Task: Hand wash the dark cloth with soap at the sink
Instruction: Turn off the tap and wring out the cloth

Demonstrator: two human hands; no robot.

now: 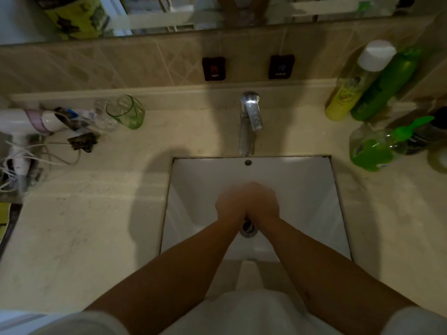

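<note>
My left hand (pixel 231 203) and my right hand (pixel 264 201) are pressed together over the middle of the white sink (pixel 302 189), just above the drain (pixel 248 230). Both hands are blurred and their fingers are closed around each other. I see nothing between them. A dark crumpled cloth (pixel 82 141) lies on the counter at the left, apart from both hands. A clear pump bottle of green soap (pixel 377 148) stands at the sink's right back corner. No water shows under the chrome tap (pixel 250 122).
A white hair dryer (pixel 29 122) with its loose cord and two glasses (pixel 125 112) sit on the left counter. Yellow and green bottles (pixel 362 88) stand at the back right. Hot and cold tags (pixel 214 68) hang on the tiled wall.
</note>
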